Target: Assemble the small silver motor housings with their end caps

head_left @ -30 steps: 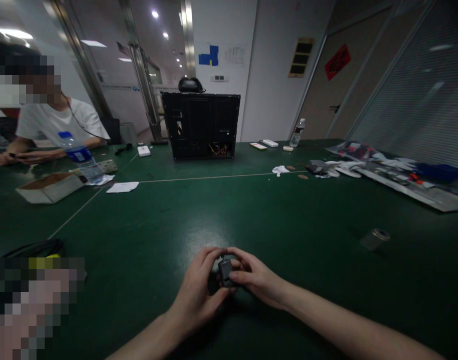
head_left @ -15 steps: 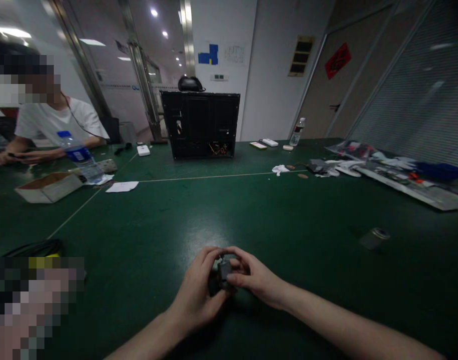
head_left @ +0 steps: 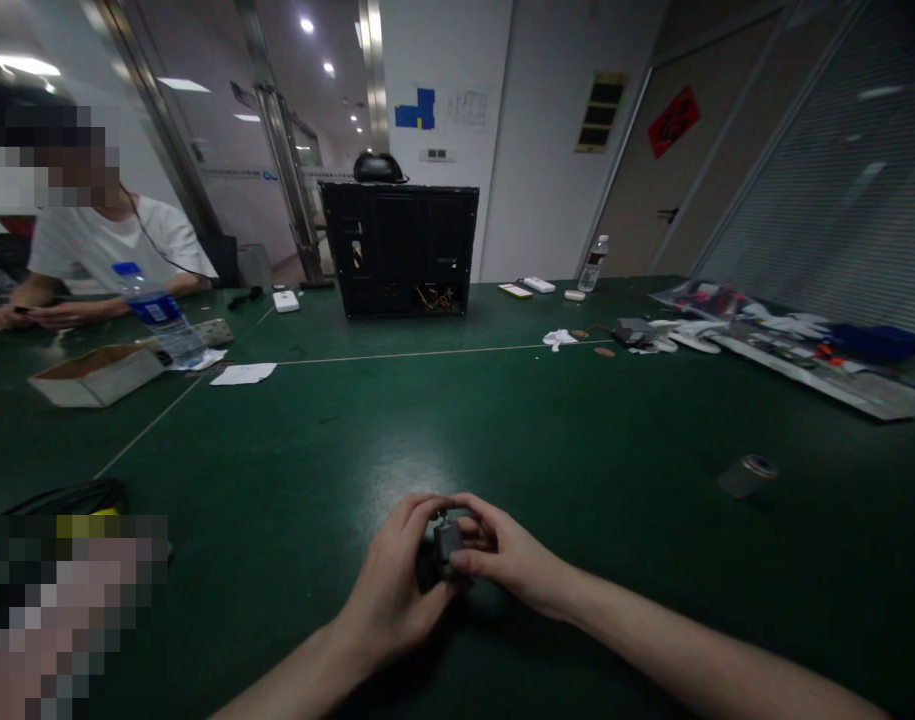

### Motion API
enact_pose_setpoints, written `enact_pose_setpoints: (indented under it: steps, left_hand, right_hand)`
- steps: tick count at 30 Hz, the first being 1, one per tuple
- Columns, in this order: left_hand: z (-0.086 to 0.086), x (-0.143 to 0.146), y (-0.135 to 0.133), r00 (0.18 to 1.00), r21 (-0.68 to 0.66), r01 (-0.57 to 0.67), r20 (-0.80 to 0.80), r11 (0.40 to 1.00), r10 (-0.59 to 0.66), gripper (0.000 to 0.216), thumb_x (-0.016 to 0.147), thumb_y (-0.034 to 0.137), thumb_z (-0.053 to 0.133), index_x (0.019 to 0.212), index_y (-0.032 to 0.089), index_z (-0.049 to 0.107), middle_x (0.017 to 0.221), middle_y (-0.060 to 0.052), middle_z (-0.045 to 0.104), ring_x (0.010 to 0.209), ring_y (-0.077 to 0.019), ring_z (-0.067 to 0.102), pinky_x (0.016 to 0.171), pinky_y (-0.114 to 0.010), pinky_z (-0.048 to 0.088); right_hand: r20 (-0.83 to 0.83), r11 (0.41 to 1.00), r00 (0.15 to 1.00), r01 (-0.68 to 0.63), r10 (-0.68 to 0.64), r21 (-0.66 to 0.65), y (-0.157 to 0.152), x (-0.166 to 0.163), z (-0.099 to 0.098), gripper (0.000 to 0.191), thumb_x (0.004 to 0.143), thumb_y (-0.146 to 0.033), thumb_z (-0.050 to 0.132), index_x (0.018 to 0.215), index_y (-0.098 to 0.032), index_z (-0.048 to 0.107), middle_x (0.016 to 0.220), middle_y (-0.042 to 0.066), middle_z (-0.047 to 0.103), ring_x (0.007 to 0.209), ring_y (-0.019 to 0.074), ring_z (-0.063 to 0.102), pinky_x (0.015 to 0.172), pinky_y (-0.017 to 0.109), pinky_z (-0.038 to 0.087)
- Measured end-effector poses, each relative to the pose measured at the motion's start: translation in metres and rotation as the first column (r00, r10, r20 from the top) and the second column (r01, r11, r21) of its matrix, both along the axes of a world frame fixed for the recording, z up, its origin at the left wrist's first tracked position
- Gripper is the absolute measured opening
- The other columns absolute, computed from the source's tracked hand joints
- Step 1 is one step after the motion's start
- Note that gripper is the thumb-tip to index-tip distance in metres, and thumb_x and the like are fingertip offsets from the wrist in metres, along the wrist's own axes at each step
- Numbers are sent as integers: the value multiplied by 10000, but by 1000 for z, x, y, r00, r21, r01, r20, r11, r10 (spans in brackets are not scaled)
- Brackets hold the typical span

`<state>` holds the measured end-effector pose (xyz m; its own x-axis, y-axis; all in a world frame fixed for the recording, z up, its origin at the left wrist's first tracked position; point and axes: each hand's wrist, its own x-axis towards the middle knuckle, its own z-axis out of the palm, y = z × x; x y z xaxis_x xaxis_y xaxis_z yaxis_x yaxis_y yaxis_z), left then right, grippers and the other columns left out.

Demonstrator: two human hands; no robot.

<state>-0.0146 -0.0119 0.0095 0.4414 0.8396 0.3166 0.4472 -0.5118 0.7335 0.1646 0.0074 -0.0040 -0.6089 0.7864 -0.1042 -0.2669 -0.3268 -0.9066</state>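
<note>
Near the front middle of the green table [head_left: 397, 430], a small grey metal part [head_left: 447, 540], shaped like a little motor with a thin pin on top, is held between my two hands. My left hand [head_left: 397, 570] curls around its left side, fingertips arched over the top and thumb below. From the right, my right hand [head_left: 506, 550] closes on it, with the thumb pressed against its side. The fingertips of both hands meet above the part. Its lower end and far side are hidden. Off to the right lies a grey metal cylinder [head_left: 748, 477] on its side.
A black cabinet [head_left: 404, 250] stands at the back. A water bottle [head_left: 161, 315], an open box [head_left: 97, 375] and white paper [head_left: 243, 374] lie left. A board [head_left: 824, 370] carries loose parts at right. Another person [head_left: 119, 250] sits far left; a blurred-out area covers the lower left.
Almost nothing differs. Both hands keep the same grip on the grey part, and the view has shifted only very slightly.
</note>
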Motion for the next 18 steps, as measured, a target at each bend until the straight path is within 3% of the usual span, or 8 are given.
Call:
enact_pose_setpoints:
  steps: [10, 18]
  left_hand:
    - [-5, -1, 1, 1000, 10, -17, -12, 1000, 17, 498, 744, 83, 588, 1206, 213, 456, 1168, -93, 528, 1057, -249, 553, 905, -383, 473]
    - [-6, -1, 1, 999, 23, -27, -20, 999, 28, 478, 772, 116, 601, 1210, 226, 441, 1164, -96, 522, 1052, -255, 552, 888, -394, 480]
  right_hand:
    - [30, 998, 999, 8, -10, 64, -1, -2, -5, 565, 677, -290, 800, 1145, -203, 494, 911, 11, 607, 935, 191, 599, 875, 347, 417]
    - [33, 995, 999, -23, 19, 100, 0, 0, -2, 586, 679, -373, 791, 1156, -206, 494, 963, 35, 620, 974, 209, 595, 911, 368, 399]
